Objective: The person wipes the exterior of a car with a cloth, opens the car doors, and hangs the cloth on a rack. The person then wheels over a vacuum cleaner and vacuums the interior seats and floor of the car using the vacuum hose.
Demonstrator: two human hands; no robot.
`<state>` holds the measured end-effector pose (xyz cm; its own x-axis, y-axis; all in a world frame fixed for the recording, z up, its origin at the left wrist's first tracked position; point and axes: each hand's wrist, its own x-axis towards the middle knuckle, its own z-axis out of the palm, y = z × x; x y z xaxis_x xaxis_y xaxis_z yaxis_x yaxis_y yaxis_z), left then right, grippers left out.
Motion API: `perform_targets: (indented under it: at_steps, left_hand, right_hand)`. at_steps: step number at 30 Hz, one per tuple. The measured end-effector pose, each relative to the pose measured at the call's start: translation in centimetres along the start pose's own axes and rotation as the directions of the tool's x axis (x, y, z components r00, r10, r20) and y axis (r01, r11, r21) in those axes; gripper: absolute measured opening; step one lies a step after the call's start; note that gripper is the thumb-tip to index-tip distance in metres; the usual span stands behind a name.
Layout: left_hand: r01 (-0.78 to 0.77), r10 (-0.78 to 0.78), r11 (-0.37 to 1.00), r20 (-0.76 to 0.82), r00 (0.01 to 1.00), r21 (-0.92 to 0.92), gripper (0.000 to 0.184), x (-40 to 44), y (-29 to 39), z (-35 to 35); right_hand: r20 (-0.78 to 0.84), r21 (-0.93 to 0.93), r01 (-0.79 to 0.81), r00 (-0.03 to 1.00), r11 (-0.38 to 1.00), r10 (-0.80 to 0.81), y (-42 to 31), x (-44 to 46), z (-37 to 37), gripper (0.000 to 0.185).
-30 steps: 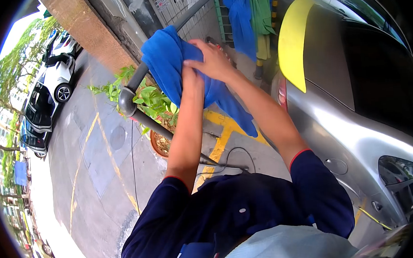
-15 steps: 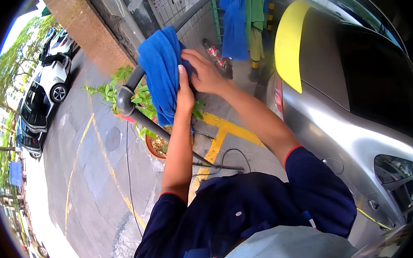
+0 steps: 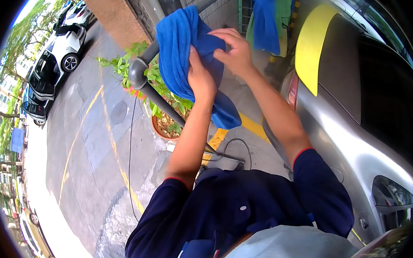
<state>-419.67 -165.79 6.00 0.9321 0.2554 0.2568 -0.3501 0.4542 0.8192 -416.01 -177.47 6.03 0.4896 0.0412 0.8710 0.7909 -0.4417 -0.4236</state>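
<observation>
Cloth of blue fabric [image 3: 176, 55], gripped by the left hand [image 3: 201, 81], already drapes the grey tubular metal rail [image 3: 150, 53] beyond it. Below the half-open right hand [image 3: 238, 54], one end [image 3: 228, 116] hangs loose.

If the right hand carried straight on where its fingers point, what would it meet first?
The right hand would likely meet the blue cloth first, just ahead of it; whether the two touch is unclear.

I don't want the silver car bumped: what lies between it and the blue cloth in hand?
In the head view, the right hand and its forearm cross that stretch, above ground with a yellow line.
</observation>
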Motion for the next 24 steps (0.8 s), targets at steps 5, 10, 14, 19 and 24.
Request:
perform_targets:
  at_steps: [5, 10, 14, 19, 24]
  left_hand:
    - [0.11, -0.123, 0.934, -0.017, 0.992, -0.341, 0.039, 2.5, -0.4, -0.9]
    - [0.027, -0.021, 0.998, 0.127, 0.992, -0.051, 0.052, 2.1, -2.8, -0.7]
    - [0.25, -0.204, 0.956, 0.263, 0.943, -0.155, 0.047, 1.6, 0.2, -1.3]
    - [0.295, -0.213, 0.855, 0.229, 0.95, -0.427, 0.033, 3.1, 0.1, -2.7]
    - [-0.123, 0.099, 0.989, 0.264, 0.96, 0.078, 0.05, 2.4, -1.1, -4.0]
  right_hand:
    - [0.047, 0.679, -0.334, 0.909, 0.654, 0.414, 2.3, -4.6, -1.6, 0.047]
    - [0.153, -0.376, -0.027, 0.984, 0.926, 0.091, -5.2, -0.9, -1.8, 0.064]
    - [0.261, -0.355, 0.084, 0.965, 0.931, 0.013, -5.0, 0.7, -3.0, 0.052]
    - [-0.226, 0.915, -0.083, 0.705, 0.395, 0.672, -0.1, -6.5, -2.7, 0.035]
    - [-0.029, -0.515, -0.192, 0.978, 0.835, 0.207, -3.6, -4.9, 0.0, 0.078]
